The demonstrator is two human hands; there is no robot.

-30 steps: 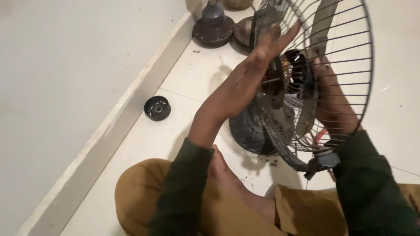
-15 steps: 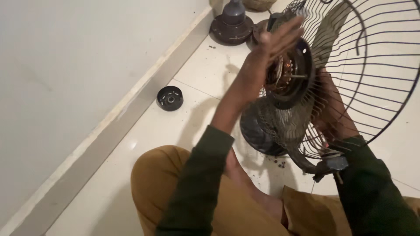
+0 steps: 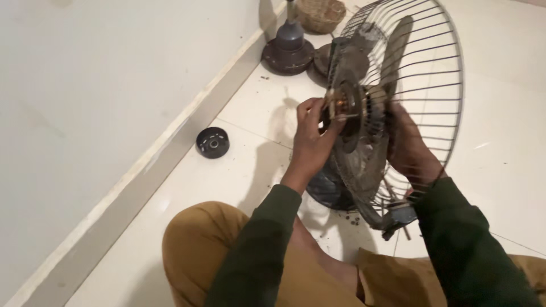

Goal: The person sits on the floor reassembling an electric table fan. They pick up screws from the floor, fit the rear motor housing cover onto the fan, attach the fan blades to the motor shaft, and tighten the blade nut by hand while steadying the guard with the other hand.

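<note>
Head view, looking down at a person seated on a white tiled floor (image 3: pixel 500 170) with knees drawn up in tan trousers (image 3: pixel 199 250). Farthest left, a small round black cap (image 3: pixel 212 142) lies by itself on the tile beside the wall skirting (image 3: pixel 142 170), apart from everything else, as a loose part set out of the way would be. Moving right, the left hand (image 3: pixel 311 136) reaches up to the hub of a dusty table fan, its fingers (image 3: pixel 307 107) curled together and pinching the bare motor (image 3: pixel 348 108) at the fan's centre, where copper windings show. The fan rests with its dark round base (image 3: pixel 330 190) on the floor just in front of the person's shins, tilted so the motor faces the left hand. Right of that, the wire guard (image 3: pixel 421 74) fans out wide, and the right hand (image 3: pixel 410 150) sits behind its wires, fingers wrapped around the back of the motor, seemingly to brace it against the other hand's grip. At the top, by the wall, a second round stand (image 3: pixel 289 51) and a woven basket (image 3: pixel 321 14) sit well away from the work.
</note>
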